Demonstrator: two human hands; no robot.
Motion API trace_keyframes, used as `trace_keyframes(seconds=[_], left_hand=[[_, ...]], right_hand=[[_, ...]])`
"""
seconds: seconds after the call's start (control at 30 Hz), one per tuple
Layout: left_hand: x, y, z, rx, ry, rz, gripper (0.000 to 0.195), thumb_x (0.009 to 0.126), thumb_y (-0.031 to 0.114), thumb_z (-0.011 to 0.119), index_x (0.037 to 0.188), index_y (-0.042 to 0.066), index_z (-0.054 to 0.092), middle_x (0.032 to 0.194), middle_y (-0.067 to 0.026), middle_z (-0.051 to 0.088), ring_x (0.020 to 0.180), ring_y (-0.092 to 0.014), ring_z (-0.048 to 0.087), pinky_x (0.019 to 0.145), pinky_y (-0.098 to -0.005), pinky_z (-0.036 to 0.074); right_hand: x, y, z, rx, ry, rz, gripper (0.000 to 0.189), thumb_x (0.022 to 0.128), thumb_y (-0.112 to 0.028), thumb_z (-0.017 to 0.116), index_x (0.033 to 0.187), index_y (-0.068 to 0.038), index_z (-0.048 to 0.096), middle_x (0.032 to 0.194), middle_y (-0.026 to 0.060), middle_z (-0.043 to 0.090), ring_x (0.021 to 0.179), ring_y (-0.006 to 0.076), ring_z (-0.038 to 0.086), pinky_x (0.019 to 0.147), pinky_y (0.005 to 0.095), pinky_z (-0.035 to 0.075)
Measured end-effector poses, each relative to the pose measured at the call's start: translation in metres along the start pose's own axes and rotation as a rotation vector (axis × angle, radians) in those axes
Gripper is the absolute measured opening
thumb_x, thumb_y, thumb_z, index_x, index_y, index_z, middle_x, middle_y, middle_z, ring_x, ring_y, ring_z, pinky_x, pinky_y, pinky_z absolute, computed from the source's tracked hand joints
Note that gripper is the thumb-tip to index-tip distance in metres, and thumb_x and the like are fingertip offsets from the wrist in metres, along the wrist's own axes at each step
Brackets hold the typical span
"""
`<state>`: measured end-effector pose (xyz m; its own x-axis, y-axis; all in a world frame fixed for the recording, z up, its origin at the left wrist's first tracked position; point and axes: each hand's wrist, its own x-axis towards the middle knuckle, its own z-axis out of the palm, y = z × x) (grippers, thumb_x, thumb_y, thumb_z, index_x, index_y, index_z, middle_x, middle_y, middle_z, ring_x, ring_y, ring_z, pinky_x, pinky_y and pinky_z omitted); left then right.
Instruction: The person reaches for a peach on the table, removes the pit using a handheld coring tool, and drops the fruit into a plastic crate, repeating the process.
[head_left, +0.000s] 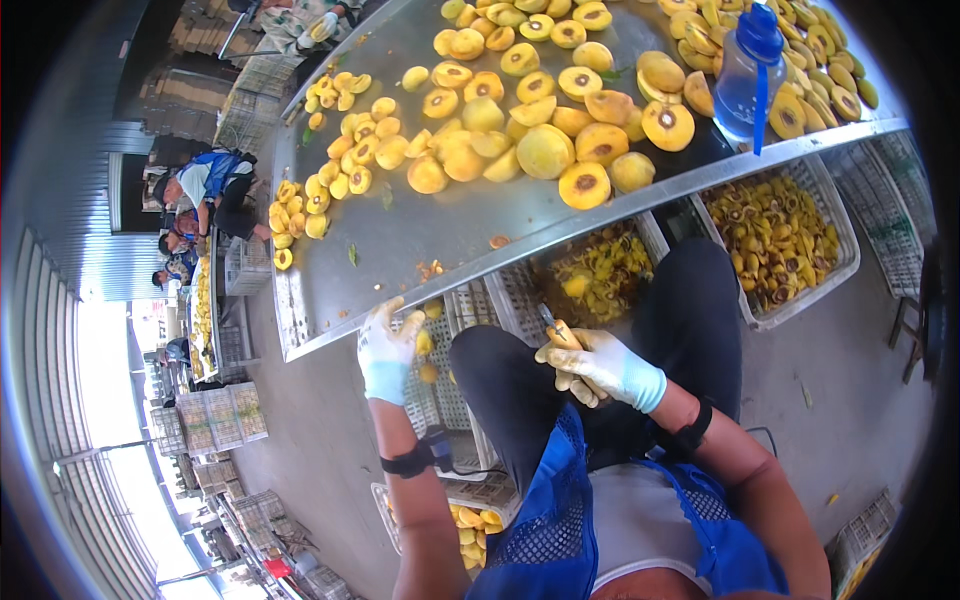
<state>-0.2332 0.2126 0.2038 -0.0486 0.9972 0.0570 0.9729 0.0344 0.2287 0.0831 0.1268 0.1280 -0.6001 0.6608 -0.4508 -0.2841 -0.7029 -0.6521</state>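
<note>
My left hand (386, 352), in a white and pale-blue work glove, is at the near edge of the metal table (330, 300). Its thumb and fingers are apart with nothing visible between them. Just beyond the thumb, a few yellow fruits (424, 343) show in a white plastic crate (450, 390) below. My right hand (600, 366), gloved alike, grips a small hand tool (564, 334) with a wooden handle and a metal tip, above my lap. Halved yellow peaches (546, 151) with brown centres lie spread across the table.
A blue-capped water bottle (742, 90) stands near the table's edge. Under the table are a crate of yellow scraps (600, 274) and a crate of fruit pieces (780, 236). Another fruit crate (495, 499) is by my left side. Other people (214, 184) work at the left.
</note>
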Motion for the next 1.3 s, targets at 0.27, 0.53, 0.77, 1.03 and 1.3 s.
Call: trace_keyframes(seconds=[0.27,0.53,0.77,1.03,1.3], left_hand=[[0.158,0.025,0.057,-0.012,0.156,0.261,0.066,0.085,0.033,0.076,0.141,0.009,0.052,0.139,-0.0239,0.057,0.128,-0.040,0.056,0.108,-0.0439,0.045],[0.202,0.066,0.090,-0.036,0.002,0.040,0.085,0.076,0.041,0.082,0.144,0.005,0.047,0.130,-0.0239,0.063,0.119,-0.042,0.061,0.103,-0.0454,0.048],[0.136,0.050,0.084,-1.370,-0.211,-0.073,0.069,0.086,0.002,0.067,0.149,0.005,0.041,0.134,-0.0167,0.058,0.112,-0.031,0.066,0.090,-0.0441,0.060],[0.006,0.092,0.081,-2.088,-0.414,-0.045,0.062,0.097,0.046,0.063,0.142,0.005,0.050,0.138,-0.0219,0.056,0.127,-0.040,0.056,0.091,-0.0560,0.058],[-0.044,0.127,0.109,-1.888,-0.237,-0.013,0.054,0.103,0.044,0.054,0.133,0.000,0.058,0.125,-0.0216,0.065,0.115,-0.038,0.063,0.102,-0.0481,0.051]], right_hand=[[0.004,-0.002,-0.007,-0.032,0.128,-0.111,0.049,0.100,-0.021,0.062,0.140,0.004,0.047,0.096,0.0122,0.073,0.058,0.0101,0.063,0.046,0.0213,0.050],[-0.001,-0.006,-0.007,-0.085,0.202,-0.123,0.048,0.103,-0.027,0.058,0.141,0.001,0.048,0.101,0.0118,0.074,0.058,0.0078,0.061,0.047,0.0201,0.049],[-0.006,-0.009,-0.009,-0.086,0.216,-0.196,0.047,0.102,-0.033,0.061,0.137,-0.002,0.058,0.097,0.0087,0.074,0.060,0.0062,0.060,0.049,0.0197,0.048],[-0.002,-0.008,-0.001,-0.440,0.432,-0.471,0.042,0.086,-0.031,0.076,0.114,-0.001,0.068,0.088,0.0148,0.071,0.078,0.0212,0.068,0.075,0.0351,0.055],[-0.001,0.003,0.002,-0.824,0.640,-0.763,0.036,0.084,-0.027,0.077,0.108,-0.003,0.067,0.090,0.0186,0.071,0.085,0.0388,0.069,0.072,0.0433,0.057]])
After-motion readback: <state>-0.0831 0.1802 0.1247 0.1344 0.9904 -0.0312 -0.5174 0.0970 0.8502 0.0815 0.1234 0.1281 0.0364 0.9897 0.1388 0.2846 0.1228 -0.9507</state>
